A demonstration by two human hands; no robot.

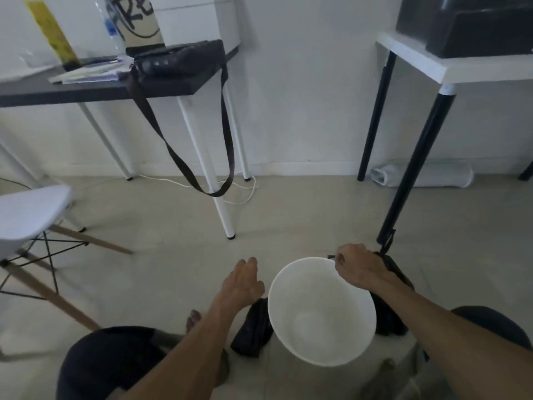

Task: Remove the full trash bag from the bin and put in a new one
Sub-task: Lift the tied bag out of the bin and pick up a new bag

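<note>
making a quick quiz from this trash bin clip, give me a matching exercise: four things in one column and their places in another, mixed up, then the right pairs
Things:
1. white bin
2. shoulder bag
3. white chair
4. right hand

Places:
A. on the dark desk, strap hanging over the edge
B. at the bin's far rim
C. on the floor between the person's arms
D. far left of the view

Pairs: 1-C, 2-A, 3-D, 4-B
</note>
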